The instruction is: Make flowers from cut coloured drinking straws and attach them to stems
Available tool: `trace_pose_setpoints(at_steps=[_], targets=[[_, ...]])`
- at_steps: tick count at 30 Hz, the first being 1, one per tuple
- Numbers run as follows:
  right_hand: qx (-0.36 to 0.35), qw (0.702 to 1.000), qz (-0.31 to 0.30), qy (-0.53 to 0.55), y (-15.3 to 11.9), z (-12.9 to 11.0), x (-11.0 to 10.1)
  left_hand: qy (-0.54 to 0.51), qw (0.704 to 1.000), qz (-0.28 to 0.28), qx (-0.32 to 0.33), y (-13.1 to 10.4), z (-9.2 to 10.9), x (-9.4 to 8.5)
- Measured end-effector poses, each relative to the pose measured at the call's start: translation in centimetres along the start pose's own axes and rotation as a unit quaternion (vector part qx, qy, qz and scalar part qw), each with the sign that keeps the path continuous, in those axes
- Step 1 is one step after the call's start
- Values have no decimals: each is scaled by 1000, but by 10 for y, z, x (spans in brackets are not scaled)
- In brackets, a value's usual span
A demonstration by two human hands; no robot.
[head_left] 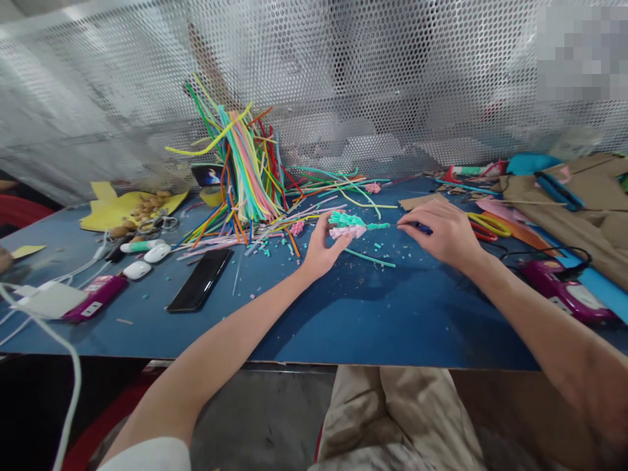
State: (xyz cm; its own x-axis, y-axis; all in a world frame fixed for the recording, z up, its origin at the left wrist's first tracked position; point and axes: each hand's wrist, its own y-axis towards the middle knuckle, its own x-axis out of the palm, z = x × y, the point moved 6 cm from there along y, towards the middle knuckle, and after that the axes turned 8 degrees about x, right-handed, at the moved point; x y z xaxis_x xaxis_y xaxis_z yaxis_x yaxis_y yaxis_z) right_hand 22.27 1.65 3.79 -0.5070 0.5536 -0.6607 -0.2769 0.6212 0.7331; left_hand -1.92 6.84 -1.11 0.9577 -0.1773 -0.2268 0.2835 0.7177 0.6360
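Over the middle of the desk, my left hand (324, 247) is closed around a knobbly teal and pale pink cluster (349, 226). The cluster narrows to the right into a teal stem (377, 226), from which a thin wire seems to run on. The fingertips of my right hand (439, 229) are pinched at the wire's far end. A small dark blue object (422, 227) shows under those fingers; its kind is unclear. Just below the cluster lies a loose teal stick (370, 258), with small cut teal bits (377, 246) scattered around.
A bundle of coloured flexible sticks (252, 170) stands at the back. On the left lie a black phone (201, 280), white earbud cases (137, 269) and a purple power strip (101, 296). Yellow-handled scissors (490, 224), cardboard (534, 203) and another purple power strip (559, 288) are right.
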Motion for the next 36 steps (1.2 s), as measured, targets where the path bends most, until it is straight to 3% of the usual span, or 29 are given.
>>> trace_pose_setpoints(at_steps=[11,23,26,28,29,33,34,36], targets=[[12,1000,-3,10,-1,5,0,-35,983,170,-58,10,-19,-29],[69,997,-35,1,1,25,9,-103,949,269,-130,12,-36,-46],[127,987,-72,59,-1,31,17,-110,946,267,-149,13,-40,-46],[212,959,-97,163,-5,38,25,-127,952,233,-155,15,-40,-43],[267,929,-107,234,-8,42,31,-136,955,210,-157,16,-40,-40],[444,742,-138,483,-23,47,55,-178,956,146,-184,16,-37,-28],[463,710,-142,511,-25,47,58,-189,953,136,-194,14,-37,-25],[483,678,-135,537,-26,48,59,-210,949,114,-207,12,-36,-18]])
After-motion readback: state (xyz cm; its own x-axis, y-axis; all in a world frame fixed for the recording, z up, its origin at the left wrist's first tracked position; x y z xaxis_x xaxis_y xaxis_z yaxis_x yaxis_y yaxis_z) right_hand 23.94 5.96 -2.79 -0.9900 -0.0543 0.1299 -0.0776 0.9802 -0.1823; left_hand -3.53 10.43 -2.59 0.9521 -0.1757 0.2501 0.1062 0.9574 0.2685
